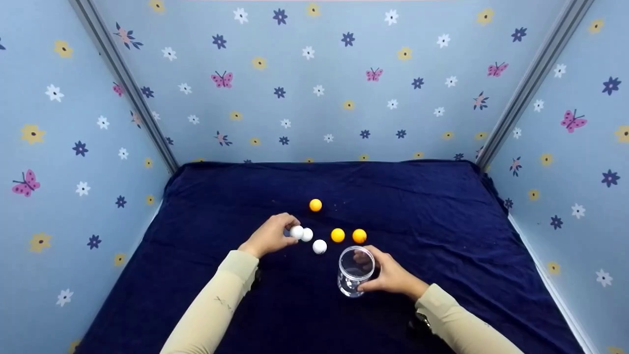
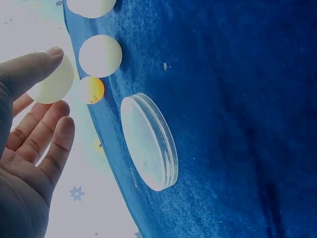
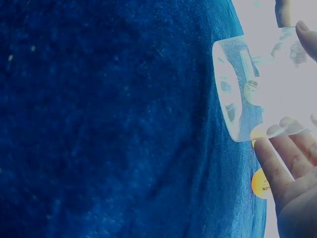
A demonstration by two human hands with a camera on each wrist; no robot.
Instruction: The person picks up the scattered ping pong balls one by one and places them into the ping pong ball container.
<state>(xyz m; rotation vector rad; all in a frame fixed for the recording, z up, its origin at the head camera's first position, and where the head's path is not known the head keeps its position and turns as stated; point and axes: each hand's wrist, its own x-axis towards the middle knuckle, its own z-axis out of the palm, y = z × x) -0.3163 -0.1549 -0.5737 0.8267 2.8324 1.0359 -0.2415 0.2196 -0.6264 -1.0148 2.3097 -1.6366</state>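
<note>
Between thumb and fingers, my left hand (image 1: 270,237) pinches a white ping-pong ball (image 1: 296,232) (image 2: 52,84). Right beside it is a second white ball (image 1: 307,235), and a third white ball (image 1: 319,247) lies slightly nearer and to the right. My right hand (image 1: 391,276) grips a clear plastic jar (image 1: 350,282) (image 3: 237,89) around its side, thumb in front and fingers behind. The jar's mouth faces up, and no ball shows inside. In the left wrist view a clear round lid (image 2: 148,144) lies on the cloth below the left hand; the head view does not show it.
Two orange balls (image 1: 337,235) (image 1: 359,236) rest just beyond the jar. Another orange ball (image 1: 315,205) lies farther back. Dark blue cloth (image 1: 417,201) covers the table, with flower-patterned walls (image 1: 304,108) at the back and both sides.
</note>
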